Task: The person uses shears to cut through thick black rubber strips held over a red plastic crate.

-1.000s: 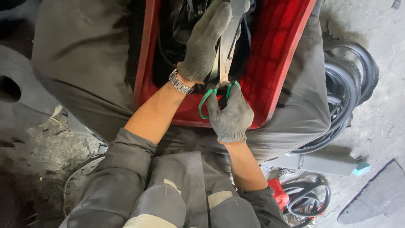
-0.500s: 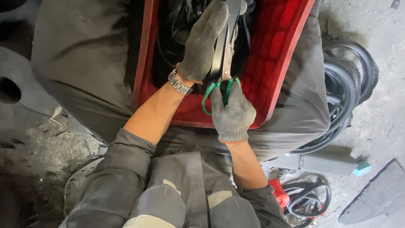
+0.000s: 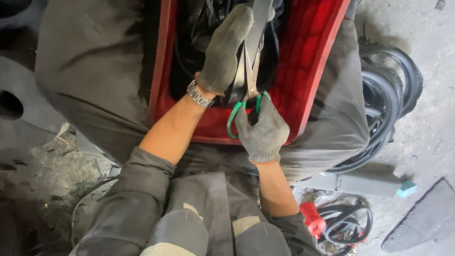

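Near the middle of the frame our right hand, in a grey knit glove, has its fingers closed through the green loop handles of the long steel scissors. Our gloved left hand, just above and left, grips a black rubber strip beside the blades. Both work over the red plastic crate filling the upper centre.

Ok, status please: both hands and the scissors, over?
Right hand gripping green-handled scissors, blades nearly closed on black rubber strip. Left hand holds the strip over red crate. Nothing in the way.
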